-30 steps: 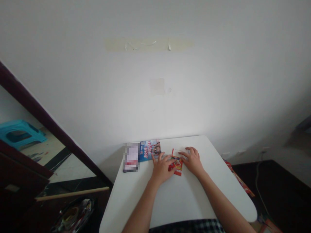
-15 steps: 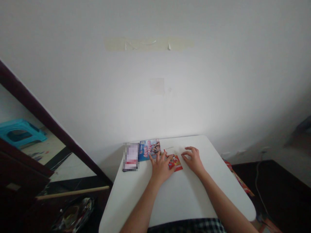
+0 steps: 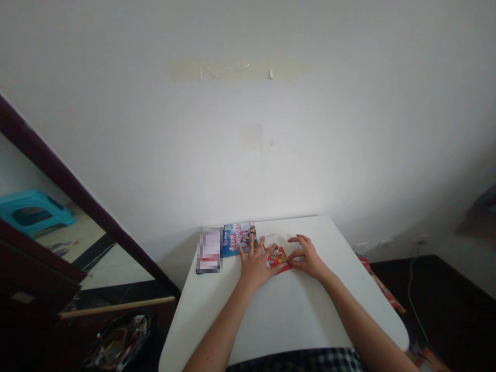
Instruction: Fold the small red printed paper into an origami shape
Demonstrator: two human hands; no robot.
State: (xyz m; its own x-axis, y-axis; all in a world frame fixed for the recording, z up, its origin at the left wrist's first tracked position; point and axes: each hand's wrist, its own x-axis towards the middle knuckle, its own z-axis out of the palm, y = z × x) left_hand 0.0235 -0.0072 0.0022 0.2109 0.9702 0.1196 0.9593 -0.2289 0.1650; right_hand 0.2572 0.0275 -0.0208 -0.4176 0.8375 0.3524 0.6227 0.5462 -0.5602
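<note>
At the far left, a blue plastic stool stands beyond a dark, slanting frame, and below it a pale wooden stick lies just beyond a dark bag or bin full of mixed items. On the white counter in front of you, a blurred-out, phone-like item lies near the left edge, with its right side against a blue printed leaflet that shows a group of figures. Your left hand is open and palm down, its fingers spread toward the near edge of the leaflet, and its thumb rests on the red printed paper. That red paper lies flat on the counter between your hands, turned at a slant, with yellow and white on its printed face. At its right edge, your right hand brings thumb and index finger together, apparently pinching the paper, though the fingertips are small here; its other fingers are lifted and curved. Farther right, a red patterned item shows beyond the counter's side, below its top, and a thin cable hangs down along the wall.
</note>
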